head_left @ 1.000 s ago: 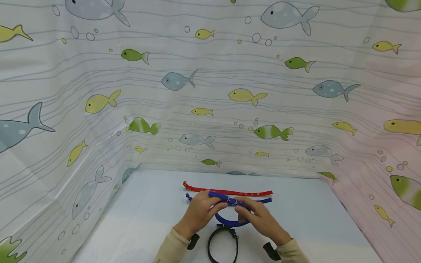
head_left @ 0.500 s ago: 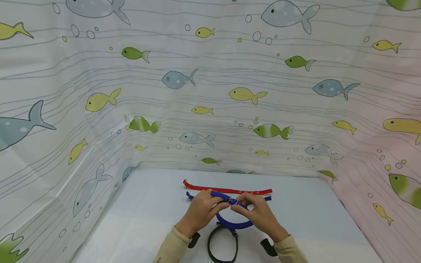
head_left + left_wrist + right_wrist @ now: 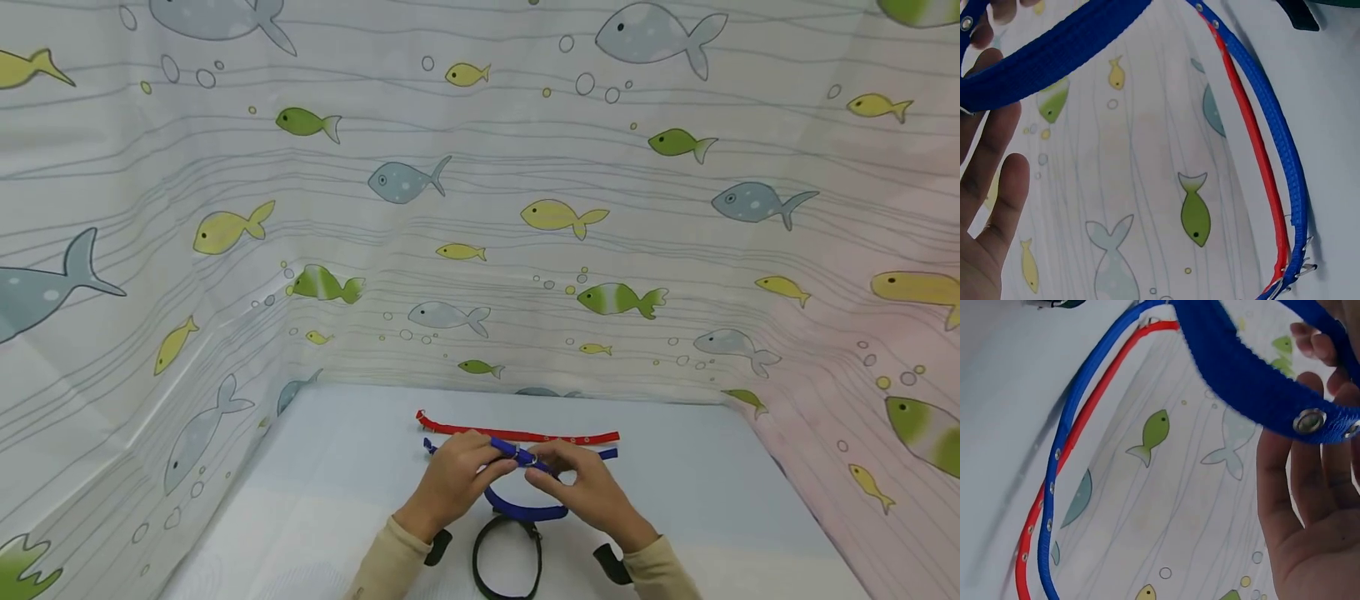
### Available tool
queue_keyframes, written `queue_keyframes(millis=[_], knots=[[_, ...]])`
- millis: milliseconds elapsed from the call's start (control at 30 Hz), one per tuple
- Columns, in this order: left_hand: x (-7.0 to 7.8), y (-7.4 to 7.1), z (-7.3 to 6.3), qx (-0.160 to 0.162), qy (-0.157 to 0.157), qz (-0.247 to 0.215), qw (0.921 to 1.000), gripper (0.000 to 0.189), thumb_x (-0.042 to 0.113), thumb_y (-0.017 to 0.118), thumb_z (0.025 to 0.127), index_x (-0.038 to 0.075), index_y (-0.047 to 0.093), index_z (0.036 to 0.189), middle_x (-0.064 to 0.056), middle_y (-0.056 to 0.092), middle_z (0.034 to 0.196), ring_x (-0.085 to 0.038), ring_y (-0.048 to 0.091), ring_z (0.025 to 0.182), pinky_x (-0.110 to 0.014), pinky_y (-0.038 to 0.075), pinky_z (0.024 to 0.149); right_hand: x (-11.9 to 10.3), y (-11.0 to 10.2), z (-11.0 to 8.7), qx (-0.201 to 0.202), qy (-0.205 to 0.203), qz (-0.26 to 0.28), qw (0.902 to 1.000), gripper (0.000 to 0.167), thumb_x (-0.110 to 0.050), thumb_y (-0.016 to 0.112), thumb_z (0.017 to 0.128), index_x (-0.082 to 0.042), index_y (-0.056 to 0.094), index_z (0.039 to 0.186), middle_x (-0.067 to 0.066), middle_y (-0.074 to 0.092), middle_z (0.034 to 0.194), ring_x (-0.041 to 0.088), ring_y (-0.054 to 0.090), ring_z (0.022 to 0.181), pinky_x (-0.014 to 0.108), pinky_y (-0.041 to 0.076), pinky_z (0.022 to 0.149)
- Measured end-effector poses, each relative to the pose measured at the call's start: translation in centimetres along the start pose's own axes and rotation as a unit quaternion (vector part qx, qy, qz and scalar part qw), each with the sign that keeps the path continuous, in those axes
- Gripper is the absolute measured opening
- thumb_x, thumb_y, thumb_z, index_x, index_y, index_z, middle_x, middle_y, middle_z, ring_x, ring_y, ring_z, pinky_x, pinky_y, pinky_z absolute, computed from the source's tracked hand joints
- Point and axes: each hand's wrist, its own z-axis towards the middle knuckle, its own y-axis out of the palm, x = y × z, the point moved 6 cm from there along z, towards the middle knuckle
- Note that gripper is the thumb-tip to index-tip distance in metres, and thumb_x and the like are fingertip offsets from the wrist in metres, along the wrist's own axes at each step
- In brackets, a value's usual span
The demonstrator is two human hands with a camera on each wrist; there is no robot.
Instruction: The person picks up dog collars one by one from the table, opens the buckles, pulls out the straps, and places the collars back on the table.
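A blue collar [image 3: 525, 512] with metal eyelets is bent into a loop, held up above the table between both hands. My left hand [image 3: 453, 479] pinches its upper strap on the left side of the buckle area. On the other side, my right hand [image 3: 588, 487] pinches the strap close to the metal fittings. The eyelets show on the blue band [image 3: 1235, 381] in the right wrist view. Fingers partly hide the buckle, so how far the strap is threaded cannot be told. In the left wrist view the looped band [image 3: 1054, 56] crosses above the left fingers.
A red collar [image 3: 517, 434] lies stretched out at the back of the white table [image 3: 712, 483]. In front of it lies a second blue collar [image 3: 609, 453], partly behind the hands. Nearest me is a black collar [image 3: 476, 557] formed into a ring. Fish-patterned sheeting surrounds the table.
The right fingers have closed in on the strap by the buckle. The held blue loop has swayed slightly, lately to the left. The collars on the table have not moved.
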Motion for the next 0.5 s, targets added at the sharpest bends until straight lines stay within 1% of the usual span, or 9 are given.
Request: queue_keyframes(millis=[133,233,300,367,500], knots=[[0.2,0.1,0.16,0.001,0.006,-0.001,1.0,0.015,0.029,0.072,0.096,0.015,0.077,0.093,0.011,0.065,0.08,-0.006,0.057,0.077,-0.02,0.049,0.07,-0.03,-0.21,0.22,0.033,0.002,0.008,0.9994,0.02,-0.026,0.08,0.09,-0.024,0.07,0.107,-0.011,0.069,0.094,0.011,0.066,0.079,0.029,0.056,0.07],[0.24,0.04,0.24,0.002,0.005,-0.001,1.0,0.015,0.029,0.071,0.096,0.015,0.077,0.092,0.01,0.065,0.08,-0.007,0.058,0.077,-0.021,0.05,0.071,0.24,-0.34,0.25,0.037,0.015,0.024,0.9989,0.019,-0.027,0.081,0.088,-0.024,0.07,0.103,-0.01,0.068,0.091,0.012,0.066,0.079,0.029,0.055,0.068],[0.19,-0.01,0.24,0.0,0.004,-0.001,1.0,0.016,0.03,0.071,0.096,0.015,0.076,0.092,0.01,0.066,0.08,-0.007,0.059,0.077,-0.021,0.051,0.072,0.43,-0.33,0.21,0.027,0.024,0.03,0.9989,0.019,-0.029,0.08,0.089,-0.025,0.071,0.105,-0.01,0.069,0.092,0.012,0.066,0.081,0.029,0.055,0.069],[0.08,-0.08,0.22,-0.002,0.001,0.0,1.0,0.017,0.031,0.07,0.097,0.015,0.076,0.091,0.009,0.067,0.081,-0.008,0.06,0.078,-0.022,0.052,0.074,0.5,-0.31,0.2,0.009,0.027,0.039,0.9988,0.019,-0.031,0.077,0.092,-0.025,0.071,0.108,-0.008,0.069,0.091,0.013,0.067,0.083,0.029,0.054,0.071],[-0.3,-0.34,0.23,0.001,-0.006,0.009,0.9999,0.018,0.031,0.068,0.098,0.015,0.075,0.094,0.008,0.07,0.085,-0.009,0.064,0.083,-0.026,0.055,0.077,0.54,-0.25,0.3,-0.027,0.011,0.057,0.998,0.022,-0.024,0.069,0.099,-0.022,0.068,0.121,-0.003,0.066,0.087,0.017,0.067,0.08,0.03,0.055,0.072]])
